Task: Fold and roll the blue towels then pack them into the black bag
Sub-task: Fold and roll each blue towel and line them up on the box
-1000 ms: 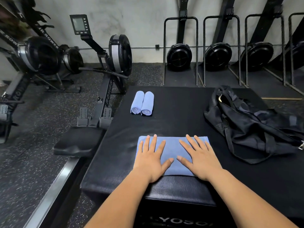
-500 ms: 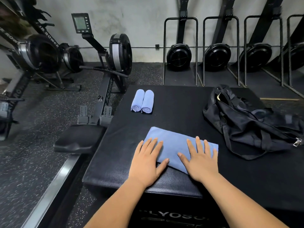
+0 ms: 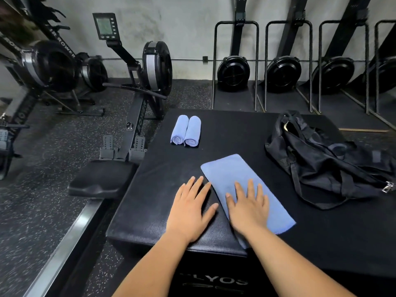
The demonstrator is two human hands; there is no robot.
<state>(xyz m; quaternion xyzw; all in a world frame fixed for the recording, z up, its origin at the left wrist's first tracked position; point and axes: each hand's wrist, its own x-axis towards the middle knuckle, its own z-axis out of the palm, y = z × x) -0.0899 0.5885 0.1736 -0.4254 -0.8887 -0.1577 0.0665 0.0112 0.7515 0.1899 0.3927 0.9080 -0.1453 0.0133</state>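
Black padded plyo box [image 3: 214,133] sits on speckled black rubber floor [image 3: 42,211]. Left of the box: rowing machine [image 3: 139,86] with monitor, seat beside the box edge. Behind the box: grey concrete wall [image 3: 182,28], upright stored rowers [image 3: 233,71] in a row.

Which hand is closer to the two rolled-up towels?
Left. The left hand lies flat on the black box, below the rolled towels and nearly in line with them. The right hand rests on the flat towel, farther to the right.
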